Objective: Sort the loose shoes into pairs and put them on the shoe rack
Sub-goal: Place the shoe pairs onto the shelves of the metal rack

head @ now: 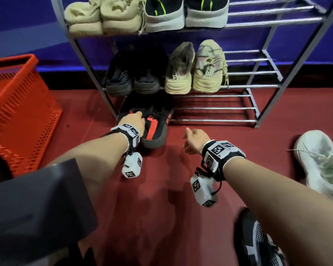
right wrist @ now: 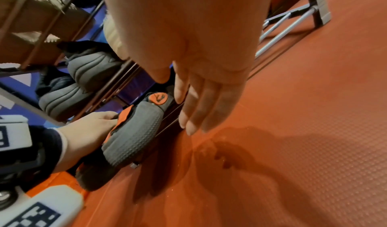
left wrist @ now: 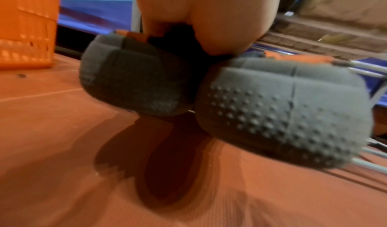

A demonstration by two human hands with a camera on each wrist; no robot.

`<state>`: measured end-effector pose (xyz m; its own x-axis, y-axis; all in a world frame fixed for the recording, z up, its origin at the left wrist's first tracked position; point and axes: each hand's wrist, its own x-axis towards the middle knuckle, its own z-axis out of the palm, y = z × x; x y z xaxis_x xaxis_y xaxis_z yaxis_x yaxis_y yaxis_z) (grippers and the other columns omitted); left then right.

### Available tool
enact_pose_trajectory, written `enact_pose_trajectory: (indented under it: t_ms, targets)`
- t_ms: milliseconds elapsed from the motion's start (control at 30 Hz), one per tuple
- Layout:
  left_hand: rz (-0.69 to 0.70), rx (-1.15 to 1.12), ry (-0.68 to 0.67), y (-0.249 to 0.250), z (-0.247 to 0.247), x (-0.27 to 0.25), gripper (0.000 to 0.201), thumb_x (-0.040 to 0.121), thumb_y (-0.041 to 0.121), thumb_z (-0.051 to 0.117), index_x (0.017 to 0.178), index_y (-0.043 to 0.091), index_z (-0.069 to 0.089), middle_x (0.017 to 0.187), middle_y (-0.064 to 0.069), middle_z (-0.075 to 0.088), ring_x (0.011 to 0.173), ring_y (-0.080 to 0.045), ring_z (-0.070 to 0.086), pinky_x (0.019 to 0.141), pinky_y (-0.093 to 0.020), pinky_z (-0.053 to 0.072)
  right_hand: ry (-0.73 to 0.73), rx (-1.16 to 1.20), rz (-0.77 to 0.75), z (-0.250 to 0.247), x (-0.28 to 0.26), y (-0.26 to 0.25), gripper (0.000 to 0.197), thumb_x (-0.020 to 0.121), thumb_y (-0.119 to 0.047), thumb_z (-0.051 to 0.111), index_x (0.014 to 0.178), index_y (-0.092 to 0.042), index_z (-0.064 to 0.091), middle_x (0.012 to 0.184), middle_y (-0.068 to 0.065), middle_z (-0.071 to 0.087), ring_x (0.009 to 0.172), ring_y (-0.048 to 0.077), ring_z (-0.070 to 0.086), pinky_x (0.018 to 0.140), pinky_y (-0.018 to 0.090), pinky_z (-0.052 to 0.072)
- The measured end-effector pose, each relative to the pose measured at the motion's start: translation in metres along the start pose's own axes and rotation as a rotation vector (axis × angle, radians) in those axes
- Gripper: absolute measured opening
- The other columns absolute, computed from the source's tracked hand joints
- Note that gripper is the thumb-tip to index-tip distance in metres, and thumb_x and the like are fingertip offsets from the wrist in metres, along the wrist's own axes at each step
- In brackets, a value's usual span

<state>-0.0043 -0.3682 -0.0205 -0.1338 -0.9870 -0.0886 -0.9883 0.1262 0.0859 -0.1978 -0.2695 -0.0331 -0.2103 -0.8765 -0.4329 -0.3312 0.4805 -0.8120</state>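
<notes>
A pair of black and red shoes [head: 155, 129] with grey soles sits side by side at the left end of the shoe rack's bottom shelf [head: 215, 108], heels overhanging the front bar. My left hand [head: 134, 120] grips both shoes at their heel collars. In the left wrist view the fingers [left wrist: 211, 20] reach down between the two grey heels [left wrist: 134, 81]. My right hand [head: 192, 140] hovers open above the red floor, just right of the shoes and touching nothing. In the right wrist view its straight fingers [right wrist: 201, 104] point down beside the shoe's heel [right wrist: 136, 131].
The top shelf holds a cream pair [head: 102, 18] and a black and green pair [head: 185, 12]. The middle shelf holds a black pair [head: 135, 75] and a beige pair [head: 196, 72]. An orange basket [head: 17, 112] stands left. A white shoe [head: 319, 162] and a black mesh shoe [head: 261, 242] lie right.
</notes>
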Motion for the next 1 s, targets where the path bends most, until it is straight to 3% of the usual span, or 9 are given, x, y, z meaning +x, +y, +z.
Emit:
enact_pose_trajectory:
  t_ms: [100, 200, 333, 433, 567, 700, 767, 867, 1000]
  targets:
    - [-0.01, -0.031, 0.057, 0.003, 0.0, 0.017, 0.026, 0.097, 0.028, 0.04, 0.108, 0.008, 0.054, 0.106, -0.024, 0.065, 0.101, -0.042, 0.06, 0.083, -0.041, 0.046, -0.127, 0.166, 0.083, 0.005, 0.001, -0.004, 0.029, 0.103, -0.034, 0.033, 0.114, -0.014, 0.052, 0.071, 0.006, 0.056, 0.053, 0.021, 0.054, 0.054, 0.028, 0.046]
    - [-0.034, -0.056, 0.067, 0.003, 0.004, 0.026, 0.028, 0.097, 0.029, 0.041, 0.111, 0.009, 0.055, 0.107, -0.023, 0.065, 0.102, -0.042, 0.06, 0.084, -0.042, 0.047, -0.301, 0.315, 0.134, 0.029, -0.002, -0.009, 0.026, 0.103, -0.017, 0.034, 0.122, -0.033, 0.041, 0.077, 0.0, 0.051, 0.056, 0.015, 0.047, 0.051, 0.024, 0.038]
    - [-0.093, -0.12, 0.046, -0.007, 0.02, 0.03, 0.024, 0.096, 0.03, 0.045, 0.11, 0.012, 0.054, 0.104, -0.021, 0.065, 0.103, -0.042, 0.059, 0.086, -0.044, 0.047, -0.44, 0.419, 0.174, 0.068, 0.013, -0.009, 0.042, 0.094, 0.004, 0.033, 0.124, -0.022, 0.045, 0.071, 0.002, 0.038, 0.05, 0.012, 0.033, 0.045, 0.018, 0.024]
    - [-0.157, -0.284, 0.042, -0.02, 0.033, 0.03, 0.025, 0.095, 0.035, 0.048, 0.105, 0.012, 0.051, 0.102, -0.021, 0.064, 0.101, -0.043, 0.059, 0.088, -0.043, 0.047, -0.439, 0.352, 0.218, 0.087, 0.017, -0.007, 0.074, 0.088, 0.004, 0.039, 0.145, -0.041, 0.028, 0.11, 0.002, 0.051, 0.082, 0.022, 0.053, 0.05, 0.026, 0.046]
    - [-0.178, -0.448, 0.081, -0.026, 0.041, 0.02, 0.033, 0.09, 0.039, 0.057, 0.111, 0.013, 0.054, 0.103, -0.019, 0.065, 0.101, -0.04, 0.059, 0.088, -0.04, 0.047, -0.437, 0.436, 0.26, 0.098, 0.014, -0.001, 0.092, 0.082, 0.009, 0.04, 0.146, -0.052, 0.014, 0.154, -0.005, 0.03, 0.119, 0.028, 0.05, 0.066, 0.034, 0.056]
    - [-0.215, -0.484, 0.19, -0.027, 0.044, 0.004, 0.031, 0.089, 0.042, 0.056, 0.116, 0.028, 0.061, 0.119, -0.001, 0.063, 0.122, -0.027, 0.049, 0.105, -0.042, 0.031, -0.317, 0.68, 0.278, 0.097, 0.013, 0.003, 0.093, 0.081, 0.021, 0.028, 0.15, -0.042, 0.017, 0.128, 0.005, 0.044, 0.07, 0.014, 0.041, 0.081, 0.048, 0.049]
    - [-0.329, -0.447, 0.274, -0.024, 0.046, -0.01, 0.04, 0.088, 0.047, 0.055, 0.127, 0.036, 0.054, 0.141, 0.002, 0.044, 0.133, -0.026, 0.033, 0.11, -0.05, 0.02, -0.262, 0.77, 0.288, 0.095, 0.015, 0.0, 0.094, 0.08, 0.023, 0.024, 0.149, -0.041, 0.02, 0.144, 0.0, 0.035, 0.069, 0.012, 0.037, 0.074, 0.044, 0.049]
    - [-0.671, -0.65, 0.282, -0.021, 0.054, -0.029, 0.074, 0.084, 0.057, 0.054, 0.146, 0.029, 0.026, 0.149, -0.014, 0.027, 0.132, -0.038, 0.034, 0.108, -0.048, 0.026, -0.258, 0.813, 0.292, 0.096, 0.018, -0.005, 0.091, 0.08, 0.02, 0.024, 0.148, -0.04, 0.022, 0.135, 0.0, 0.034, 0.078, 0.014, 0.042, 0.066, 0.037, 0.048]
    - [-0.951, -1.191, 0.158, -0.027, 0.063, -0.037, 0.074, 0.07, 0.069, 0.052, 0.106, 0.004, 0.049, 0.103, -0.022, 0.067, 0.083, -0.032, 0.066, 0.088, -0.038, 0.052, -0.228, 0.874, 0.293, 0.099, 0.018, -0.01, 0.087, 0.081, 0.019, 0.023, 0.15, -0.034, 0.024, 0.139, 0.005, 0.042, 0.114, 0.02, 0.05, 0.08, 0.03, 0.05]
